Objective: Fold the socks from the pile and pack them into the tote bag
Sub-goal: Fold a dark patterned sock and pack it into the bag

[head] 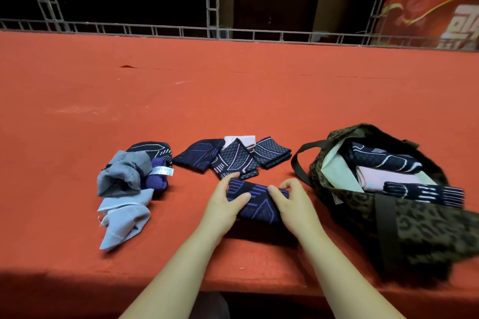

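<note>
so, at the far left of the red desk (233,101) lies a loose pile of socks (129,184): grey striped ones on top, pale blue ones (123,217) nearer the front edge, a purple sock with a paper label (156,176), and a dark patterned one behind them. just right of the pile, a row of folded dark socks (233,156) with purple and white line patterns lies flat, the pieces overlapping, with a pale pink one (239,140) partly showing behind them. in front of that row, the left hand (225,204) and right hand (293,204) grip a dark sock with purple lines (256,204) between them; the left fingers (242,198) curl over its left end and the right fingers (276,193) curl over its right end, pinning it on the desk. at the far right lies the tote bag (420,225), olive with a dark leopard print, on its side with its mouth wide. inside it, two dark patterned folded socks (383,158) and a pink one (381,179) lie stacked against the pale lining, one strap (303,160) looping out toward the hands. behind the desk runs a metal rail (181,31).
</note>
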Available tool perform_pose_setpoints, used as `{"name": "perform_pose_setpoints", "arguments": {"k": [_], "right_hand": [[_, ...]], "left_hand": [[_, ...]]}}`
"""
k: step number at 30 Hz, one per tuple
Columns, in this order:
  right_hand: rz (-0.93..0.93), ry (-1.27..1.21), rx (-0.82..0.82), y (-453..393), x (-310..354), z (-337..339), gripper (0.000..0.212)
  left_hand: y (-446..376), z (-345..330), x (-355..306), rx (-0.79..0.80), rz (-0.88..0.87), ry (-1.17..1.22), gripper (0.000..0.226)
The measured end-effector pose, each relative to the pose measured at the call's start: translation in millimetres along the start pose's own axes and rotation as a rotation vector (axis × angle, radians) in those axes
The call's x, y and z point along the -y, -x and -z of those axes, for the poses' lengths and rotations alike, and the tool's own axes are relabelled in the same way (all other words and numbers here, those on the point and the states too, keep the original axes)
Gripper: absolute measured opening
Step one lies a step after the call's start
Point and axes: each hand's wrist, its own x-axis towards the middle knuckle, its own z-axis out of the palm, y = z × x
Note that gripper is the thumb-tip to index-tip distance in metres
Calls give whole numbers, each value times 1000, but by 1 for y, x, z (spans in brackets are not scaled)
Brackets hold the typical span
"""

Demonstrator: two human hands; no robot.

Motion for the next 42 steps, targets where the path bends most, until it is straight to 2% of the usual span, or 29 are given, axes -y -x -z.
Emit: {"name": "perform_pose_setpoints", "arguments": {"k": [2, 4, 6, 10, 14, 18, 19, 22, 25, 27, 30, 33, 35, 39, 42], "right_hand": [[3, -107, -28, 9, 5, 23, 33], [72, -194, -23, 23, 12, 45, 46], [149, -225, -77, 36, 17, 70, 51], [200, -176, -303, 51, 19, 127, 46], [145, -119, -424, 44, 10, 184, 42], [46, -21, -521, 4, -6, 230, 43], [10, 21, -512, -7, -12, 236, 42], [-132, 201, -403, -32, -39, 240, 35], [-199, 335, -281, -36, -61, 229, 38], [-166, 429, -269, -34, -69, 225, 37], [-143, 489, -282, -31, -72, 225, 34], [-103, 520, -373, -30, -73, 228, 24], [-85, 561, -395, -32, -73, 226, 24], [-153, 618, -341, -34, -74, 222, 29], [-110, 680, -385, -33, -63, 227, 34]], "left_hand": [[-1, -14, -17, -11, -63, 26, 46], [-3, -27, -35, -18, -100, 70, 46], [-2, -42, -55, 23, -123, 97, 47], [3, -81, -88, 196, -183, 41, 50], [2, -125, -110, 327, -220, 13, 55], [-24, -170, -133, 355, -243, 54, 48], [-32, -181, -135, 345, -261, 24, 44], [-45, -206, -120, 363, -292, -286, 39], [-38, -216, -95, 437, -211, -526, 52], [-31, -219, -83, 431, -255, -735, 58], [-27, -218, -82, 474, -268, -705, 55], [-25, -217, -84, 511, -285, -661, 48], [-30, -219, -83, 518, -266, -664, 49], [-31, -219, -82, 573, -210, -645, 53], [-30, -208, -82, 510, -251, -637, 51]]}}
